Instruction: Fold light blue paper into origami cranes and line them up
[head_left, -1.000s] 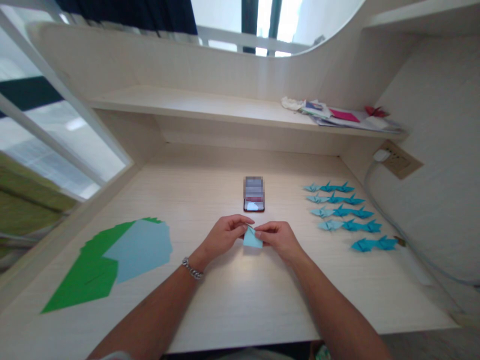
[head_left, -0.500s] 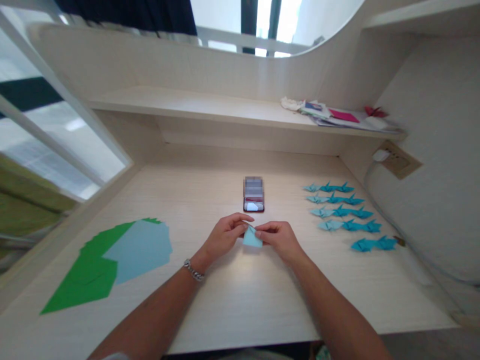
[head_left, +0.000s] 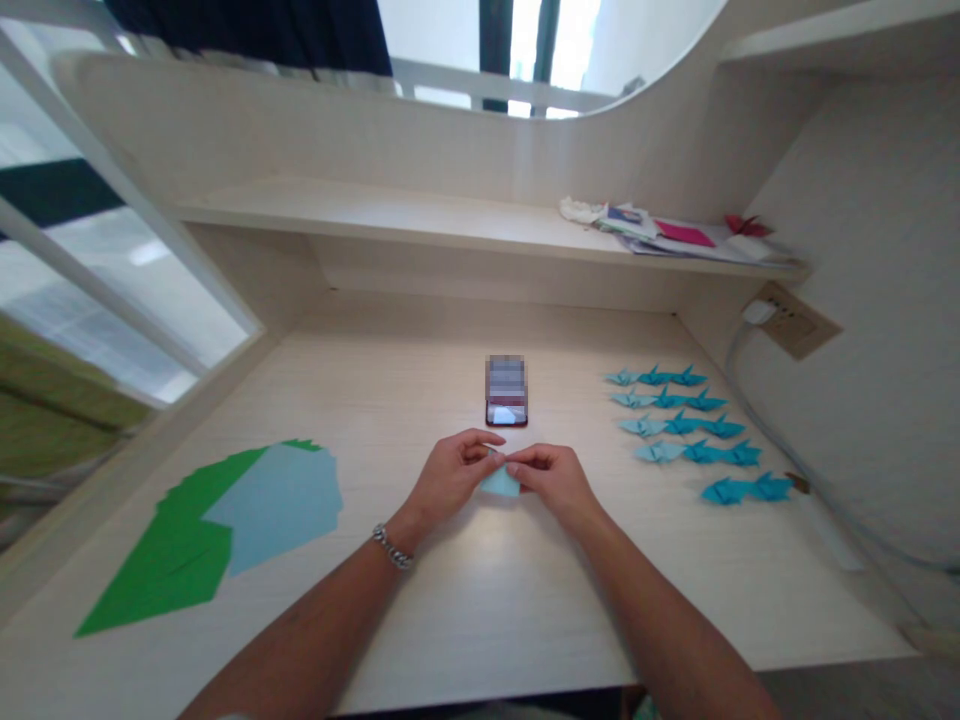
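Left hand (head_left: pixel 459 476) and right hand (head_left: pixel 553 480) pinch a partly folded pale-blue paper (head_left: pixel 501 484) over the pale wooden table (head_left: pixel 480 620). Apparently finished: rows of blue folded-paper figures (head_left: pixel 666 398). Seemingly unworked: green paper sheets (head_left: pixel 154 575), light-blue paper sheets (head_left: pixel 281 505).

Right: four pale cranes (head_left: pixel 660 453), ten darker cranes (head_left: pixel 726 490), five rows. Near: two hands (head_left: pixel 452 477), one held paper (head_left: pixel 501 485), one bracelet (head_left: pixel 391 548). Farther: one phone (head_left: pixel 507 390).
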